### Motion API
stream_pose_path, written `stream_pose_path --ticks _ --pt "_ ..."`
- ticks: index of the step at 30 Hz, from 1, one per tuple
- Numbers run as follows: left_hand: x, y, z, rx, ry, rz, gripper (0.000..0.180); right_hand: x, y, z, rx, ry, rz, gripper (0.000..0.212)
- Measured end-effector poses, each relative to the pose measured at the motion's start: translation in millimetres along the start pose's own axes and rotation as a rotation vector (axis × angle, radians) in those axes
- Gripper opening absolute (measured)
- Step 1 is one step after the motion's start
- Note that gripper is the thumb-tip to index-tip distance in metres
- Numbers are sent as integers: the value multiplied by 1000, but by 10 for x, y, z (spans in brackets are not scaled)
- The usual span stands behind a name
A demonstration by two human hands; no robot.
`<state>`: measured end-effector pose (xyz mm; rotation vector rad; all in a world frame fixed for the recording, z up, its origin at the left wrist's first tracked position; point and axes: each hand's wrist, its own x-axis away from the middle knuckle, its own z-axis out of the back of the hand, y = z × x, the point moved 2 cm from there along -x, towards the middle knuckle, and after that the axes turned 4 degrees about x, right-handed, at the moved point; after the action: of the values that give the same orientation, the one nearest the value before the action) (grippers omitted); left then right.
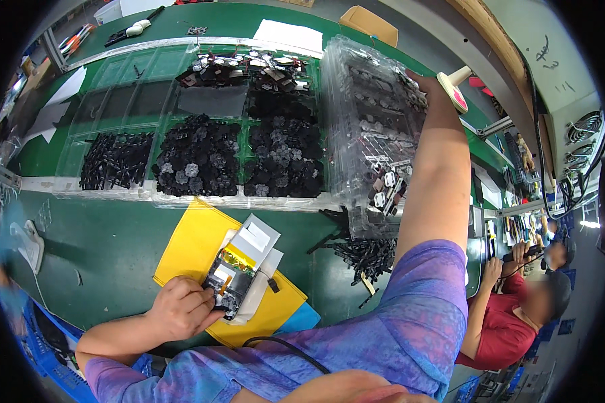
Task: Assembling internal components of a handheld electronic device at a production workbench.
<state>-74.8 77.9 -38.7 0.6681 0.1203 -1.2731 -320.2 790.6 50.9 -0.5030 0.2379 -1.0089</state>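
My left hand (pixel 185 309) has its fingers curled on the lower corner of a small electronic assembly (pixel 228 285), black with a circuit board, amber film and an orange flex strip. Silver-grey flat panels (pixel 255 235) adjoin its upper end. Beneath lies a yellow mat (pixel 191 238) with a blue sheet (pixel 299 319) showing at its corner. My right arm stretches far forward over the stacked clear trays (pixel 346 134). At their far right edge is my right hand (pixel 420 82), its fingers too dark and small to make out. A cream and pink object (pixel 454 89) sits by that wrist.
Clear compartment trays hold black strips (pixel 116 160), black flower-shaped parts (pixel 195 158) and mixed small parts (pixel 275 70). Loose black strips (pixel 363 255) lie right of the mat. A white corded tool (pixel 30 245) is at left. A co-worker in red (pixel 504 329) sits at right.
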Motion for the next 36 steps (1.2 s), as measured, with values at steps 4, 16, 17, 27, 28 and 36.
stream_pose_path --ticks 4,16,17,27,28,36 --pt "-38 -24 -24 18 6 -37 29 -354 69 96 351 -191 156 104" --pt "-1 4 21 23 -7 16 28 -502 -164 -232 207 -115 125 62" --pt "1 5 19 26 -8 13 28 -480 -154 -189 160 -81 113 58" --pt "-9 13 8 37 -27 -2 29 1512 378 1171 -435 -265 386 27" --pt "-22 11 -4 37 -19 1 29 1703 600 1321 -416 -279 386 30" --pt "-8 31 6 -2 -7 1 28 2994 1618 1110 -324 -89 375 35"
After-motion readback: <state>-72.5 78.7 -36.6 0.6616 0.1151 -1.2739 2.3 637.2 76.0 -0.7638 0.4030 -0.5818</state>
